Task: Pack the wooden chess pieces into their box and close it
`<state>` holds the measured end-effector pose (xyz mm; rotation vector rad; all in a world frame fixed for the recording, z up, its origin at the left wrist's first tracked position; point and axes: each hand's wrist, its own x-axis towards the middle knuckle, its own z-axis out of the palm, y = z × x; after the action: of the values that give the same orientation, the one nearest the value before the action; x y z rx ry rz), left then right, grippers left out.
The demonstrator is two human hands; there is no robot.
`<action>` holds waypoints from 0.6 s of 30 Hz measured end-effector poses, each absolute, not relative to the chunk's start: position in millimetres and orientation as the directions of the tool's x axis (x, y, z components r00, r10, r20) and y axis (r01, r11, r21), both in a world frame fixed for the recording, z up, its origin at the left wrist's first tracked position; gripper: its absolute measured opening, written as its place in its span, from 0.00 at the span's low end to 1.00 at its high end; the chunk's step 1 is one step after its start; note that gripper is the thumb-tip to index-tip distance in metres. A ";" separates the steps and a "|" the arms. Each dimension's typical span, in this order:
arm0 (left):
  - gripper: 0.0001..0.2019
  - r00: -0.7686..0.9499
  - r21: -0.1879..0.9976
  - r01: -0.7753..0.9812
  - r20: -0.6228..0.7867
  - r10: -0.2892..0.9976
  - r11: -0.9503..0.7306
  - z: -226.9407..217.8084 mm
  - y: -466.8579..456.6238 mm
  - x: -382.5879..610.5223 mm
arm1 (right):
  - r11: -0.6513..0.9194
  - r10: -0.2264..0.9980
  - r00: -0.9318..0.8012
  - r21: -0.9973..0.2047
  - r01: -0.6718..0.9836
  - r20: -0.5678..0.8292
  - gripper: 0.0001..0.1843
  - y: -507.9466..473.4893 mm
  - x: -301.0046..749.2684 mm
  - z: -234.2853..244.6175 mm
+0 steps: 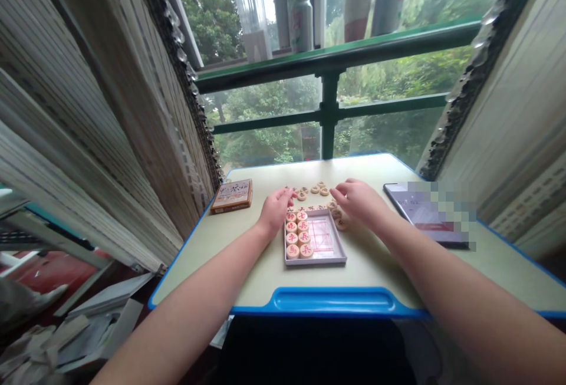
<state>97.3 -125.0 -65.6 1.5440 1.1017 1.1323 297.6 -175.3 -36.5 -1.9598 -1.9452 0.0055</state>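
A shallow white box [339, 246] lies on the small table. Two columns of round wooden Chinese chess pieces [303, 237] with red characters fill its left side. A sheet with red lines [321, 234] shows in its right side. My left hand [276, 208] is at the box's far left corner, fingers bent and a little apart near loose pieces [302, 196]. Beyond the box's right corner, my right hand [356, 197] hangs over more pieces [339, 223], its fingers curved and apart. Neither hand visibly holds a piece, though some fingertips are partly hidden.
On the table's left lies a patterned box lid [232, 195]; on its right, a dark tablet [424, 214], partly pixelated. A blue pen groove [333, 300] runs along the near edge. Cans [390, 0] and a cup [359, 2] stand on the window ledge. Curtains [110, 78] hang on both sides.
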 end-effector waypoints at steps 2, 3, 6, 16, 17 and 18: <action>0.15 0.187 0.985 0.100 0.119 0.975 -0.140 -66.4 -125.5 98.7 | -0.030 0.983 0.079 -0.274 0.961 0.167 0.21 -174.6 298.3 -38.2; 0.15 0.190 0.986 0.102 0.113 0.975 -0.134 -66.6 -125.5 98.3 | -0.044 0.986 0.086 -0.277 0.960 0.142 0.20 -174.6 298.3 -38.3; 0.16 0.218 0.968 0.172 0.143 0.965 -0.182 -66.7 -125.2 95.9 | -0.035 0.984 0.086 -0.303 0.952 0.157 0.18 -174.4 299.4 -37.2; 0.20 0.245 0.938 0.188 0.242 0.939 -0.290 -62.5 -120.0 87.5 | 0.030 0.985 0.022 -0.297 0.955 0.169 0.18 -179.3 294.1 -32.4; 0.21 0.264 0.944 0.188 0.217 0.940 -0.270 -62.9 -119.7 87.1 | 0.072 0.983 -0.016 -0.307 0.949 0.182 0.18 -180.4 291.3 -31.7; 0.21 0.281 0.948 0.193 0.193 0.940 -0.252 -63.4 -119.7 86.9 | 0.105 0.982 -0.048 -0.314 0.944 0.185 0.19 -181.6 288.7 -31.1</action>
<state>86.9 -119.7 -63.4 1.6588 1.0523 1.0523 288.7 -181.6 -31.1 -1.8865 -2.0428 0.1507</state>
